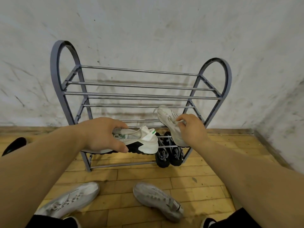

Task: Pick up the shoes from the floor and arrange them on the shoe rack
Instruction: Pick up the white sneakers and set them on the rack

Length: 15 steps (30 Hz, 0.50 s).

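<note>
One grey shoe rack (141, 96). Two white sneakers (148, 143) (166, 116) in front of it, two black shoes (162, 157) (176, 155) on its lowest tier, two pale grey sneakers (70, 199) (156, 199) before it, one black shoe (14, 144) left of it. Two hands (105, 134) (192, 130).

Black shoes (162, 156): white heel lettering, roughly "FORENE"

Rack (141, 94) behind our grips
Below our right hand (192, 129) grip, a pair (162, 157) sits on the bottom shelf; two shoes (158, 199) lie nearer us.

White-black shoe (148, 143) in left hand (102, 134), white shoe (164, 115) in right hand (194, 129)
</note>
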### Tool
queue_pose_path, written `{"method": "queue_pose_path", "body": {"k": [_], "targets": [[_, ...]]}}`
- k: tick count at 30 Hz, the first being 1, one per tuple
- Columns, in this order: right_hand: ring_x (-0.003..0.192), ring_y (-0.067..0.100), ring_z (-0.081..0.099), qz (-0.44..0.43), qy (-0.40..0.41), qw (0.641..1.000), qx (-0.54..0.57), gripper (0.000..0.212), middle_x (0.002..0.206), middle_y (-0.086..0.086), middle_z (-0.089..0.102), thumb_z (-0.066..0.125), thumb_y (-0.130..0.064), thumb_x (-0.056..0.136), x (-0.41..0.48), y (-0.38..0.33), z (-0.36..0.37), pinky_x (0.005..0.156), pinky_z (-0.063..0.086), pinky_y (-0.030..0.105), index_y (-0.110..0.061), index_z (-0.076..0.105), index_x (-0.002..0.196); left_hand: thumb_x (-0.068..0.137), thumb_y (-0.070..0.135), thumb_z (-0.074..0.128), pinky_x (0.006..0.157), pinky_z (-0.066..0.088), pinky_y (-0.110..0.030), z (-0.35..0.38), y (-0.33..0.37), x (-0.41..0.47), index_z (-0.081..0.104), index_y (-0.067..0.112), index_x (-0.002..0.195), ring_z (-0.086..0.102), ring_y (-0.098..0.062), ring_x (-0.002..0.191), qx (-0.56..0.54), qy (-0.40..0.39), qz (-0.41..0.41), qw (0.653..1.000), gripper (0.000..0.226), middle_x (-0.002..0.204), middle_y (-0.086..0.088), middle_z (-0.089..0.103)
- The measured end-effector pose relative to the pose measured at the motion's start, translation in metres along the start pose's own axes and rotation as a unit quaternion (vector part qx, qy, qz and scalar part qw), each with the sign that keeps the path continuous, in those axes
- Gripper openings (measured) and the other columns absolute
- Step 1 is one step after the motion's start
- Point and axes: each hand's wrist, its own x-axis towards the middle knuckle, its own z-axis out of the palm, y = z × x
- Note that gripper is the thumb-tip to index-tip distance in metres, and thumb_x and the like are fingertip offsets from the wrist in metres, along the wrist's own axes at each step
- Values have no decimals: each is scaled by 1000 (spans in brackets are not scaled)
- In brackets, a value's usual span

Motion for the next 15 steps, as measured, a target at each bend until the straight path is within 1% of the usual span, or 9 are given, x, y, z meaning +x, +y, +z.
{"method": "queue_pose_path", "body": {"k": [3,5,7,10,12,15], "targets": [[94,17,55,27,9,999,32,21,120,4,62,52,-14,103,5,0,4,79,42,29,-22,70,109,65,75,78,112,41,-39,0,-1,3,42,45,150,48,-16,135,-7,2,0,1000,98,153,11,47],[100,18,58,36,13,998,43,22,125,5,62,52,-14,103,8,-2,7,82,41,28,-22,70,113,67,72,79,112,40,-38,-1,0,5,42,44,151,47,-16,137,-11,6,2,1000,96,154,10,46],[109,21,60,40,16,998,48,23,127,7,62,51,-13,104,12,-2,10,85,42,28,-21,70,115,69,69,80,113,39,-37,-1,1,6,42,42,152,46,-16,138,-22,6,1,1000,95,155,11,45],[113,25,61,41,12,998,43,25,125,7,61,50,-14,104,15,-1,14,90,46,32,-21,70,118,68,69,82,113,39,-38,0,0,10,43,43,151,47,-16,136,-37,8,2,999,95,154,11,46],[110,27,62,40,0,999,31,28,125,8,60,49,-16,104,17,1,16,90,47,33,-23,69,122,68,67,83,113,39,-38,0,-2,12,44,42,150,47,-16,137,-45,8,2,999,94,154,10,46],[95,29,62,47,-25,998,15,31,128,10,59,46,-17,105,19,3,19,84,48,33,-25,68,126,67,67,83,113,40,-39,1,-3,15,44,42,150,47,-17,137,-45,7,2,999,95,153,10,46]]}}
